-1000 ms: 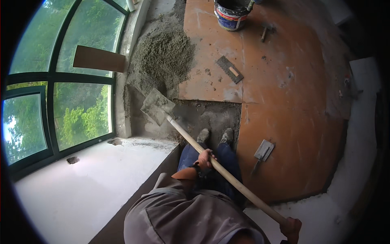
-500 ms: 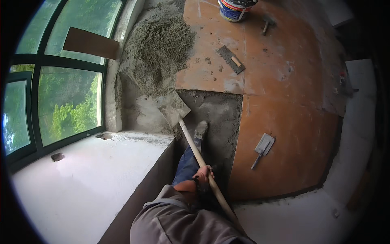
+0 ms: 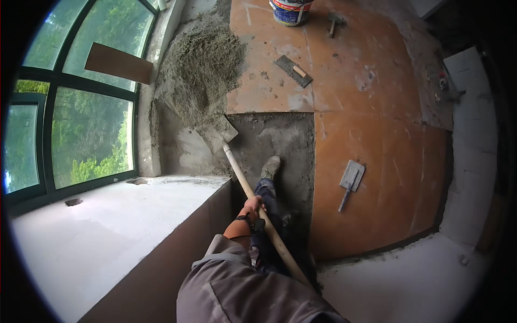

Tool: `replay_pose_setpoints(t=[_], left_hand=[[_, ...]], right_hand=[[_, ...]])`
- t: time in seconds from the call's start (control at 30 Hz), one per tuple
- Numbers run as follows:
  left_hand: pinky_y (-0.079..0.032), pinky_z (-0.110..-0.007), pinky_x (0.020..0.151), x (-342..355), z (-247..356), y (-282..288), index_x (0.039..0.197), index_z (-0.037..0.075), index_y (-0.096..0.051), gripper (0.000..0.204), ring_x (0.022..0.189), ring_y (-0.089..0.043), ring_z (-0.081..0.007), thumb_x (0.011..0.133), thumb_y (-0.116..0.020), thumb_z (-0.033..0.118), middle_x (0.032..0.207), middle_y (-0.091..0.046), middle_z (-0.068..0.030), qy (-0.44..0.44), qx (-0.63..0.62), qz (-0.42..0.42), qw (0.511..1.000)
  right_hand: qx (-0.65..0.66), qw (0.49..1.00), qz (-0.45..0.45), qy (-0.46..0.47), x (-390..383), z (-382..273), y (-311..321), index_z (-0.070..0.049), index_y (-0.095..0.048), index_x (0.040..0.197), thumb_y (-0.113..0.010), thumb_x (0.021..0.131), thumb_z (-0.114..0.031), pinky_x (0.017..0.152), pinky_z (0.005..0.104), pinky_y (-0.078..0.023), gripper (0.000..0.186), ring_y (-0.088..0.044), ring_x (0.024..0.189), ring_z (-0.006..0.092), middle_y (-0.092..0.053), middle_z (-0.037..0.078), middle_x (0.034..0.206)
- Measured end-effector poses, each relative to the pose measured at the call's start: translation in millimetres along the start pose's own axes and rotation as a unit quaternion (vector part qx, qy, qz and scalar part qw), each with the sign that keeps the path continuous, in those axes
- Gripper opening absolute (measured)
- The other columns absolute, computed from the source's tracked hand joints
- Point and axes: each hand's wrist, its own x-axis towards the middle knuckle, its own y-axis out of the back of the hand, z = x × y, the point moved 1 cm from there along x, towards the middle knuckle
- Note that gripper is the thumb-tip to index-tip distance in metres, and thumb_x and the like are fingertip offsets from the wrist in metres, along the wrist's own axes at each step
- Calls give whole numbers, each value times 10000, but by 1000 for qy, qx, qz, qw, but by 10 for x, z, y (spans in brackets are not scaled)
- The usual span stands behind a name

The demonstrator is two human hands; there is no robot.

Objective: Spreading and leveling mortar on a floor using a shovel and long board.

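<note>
My left hand (image 3: 255, 203) is wrapped round the long wooden handle of a shovel (image 3: 246, 187), partway along it. The handle runs down to the right and passes behind my grey sleeve. At the far end, the flat square shovel blade (image 3: 217, 132) rests at the foot of a heap of grey mortar (image 3: 207, 67), with mortar smeared on its face. My right hand is out of sight. A shoe (image 3: 271, 167) of mine stands on the grey floor bed (image 3: 291, 140), to the right of the handle.
Large orange-brown tiles (image 3: 371, 194) lie on the right, carrying a smooth trowel (image 3: 351, 176), a notched trowel (image 3: 293, 71), a hammer (image 3: 334, 24) and a bucket (image 3: 291, 12). A white ledge (image 3: 124, 215) and green-framed windows (image 3: 94, 134) border the left. A brown board (image 3: 118, 63) leans there.
My left hand and the shovel have shifted a little up and to the left in the picture. The view itself has also moved. My grip stays closed round the handle.
</note>
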Motion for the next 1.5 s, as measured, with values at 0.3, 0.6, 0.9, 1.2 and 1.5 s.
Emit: replay_pose_setpoints(t=[0.3, 0.6, 0.9, 1.2, 1.5], left_hand=[[-466, -384, 461, 368, 976, 228, 750, 64, -462, 93, 468, -468, -223, 800, -463, 142, 547, -443, -73, -28, 22, -4, 999], [-446, -362, 415, 766, 2003, -105, 798, 48, -482, 97, 445, -468, -205, 809, -502, 142, 584, -458, -68, -56, -45, -1, 997], [-464, -340, 485, 530, 1411, -138, 838, 74, -477, 176, 499, -467, -210, 852, -482, 250, 566, -443, -54, -68, -89, -43, 993], [-503, -391, 539, 295, 1197, 69, 806, 26, -554, 134, 593, -558, -238, 766, -568, 153, 692, -550, -105, -121, 14, 117, 986], [-499, -372, 575, -620, 2368, -156, 781, -97, -561, 229, 628, -620, -284, 659, -609, 91, 697, -598, -167, -273, 228, 233, 905]], right_hand=[[6, 1000, -9, -10, 477, -1002, 269, -110, -541, 580, -604, 734, -259, 492, 361, -424, 223, -535, 532, 240, -577, 66, 610], [36, 999, 3, 14, 1449, -1690, -518, -107, -540, 582, -600, 723, -274, 513, 397, -434, 227, -554, 557, 276, -580, 92, 617], [35, 999, -18, 13, 1230, -1038, -1148, -104, -540, 584, -596, 712, -289, 534, 432, -444, 232, -572, 581, 313, -584, 118, 624], [23, 999, -2, 40, 1250, -722, -1955, -101, -540, 586, -592, 702, -304, 556, 468, -455, 239, -590, 605, 349, -587, 144, 631], [300, 932, 102, 178, 1969, -1086, -1765, -115, -604, 724, -560, 728, -350, 554, 465, -446, 239, -589, 631, 372, -587, 152, 641]])
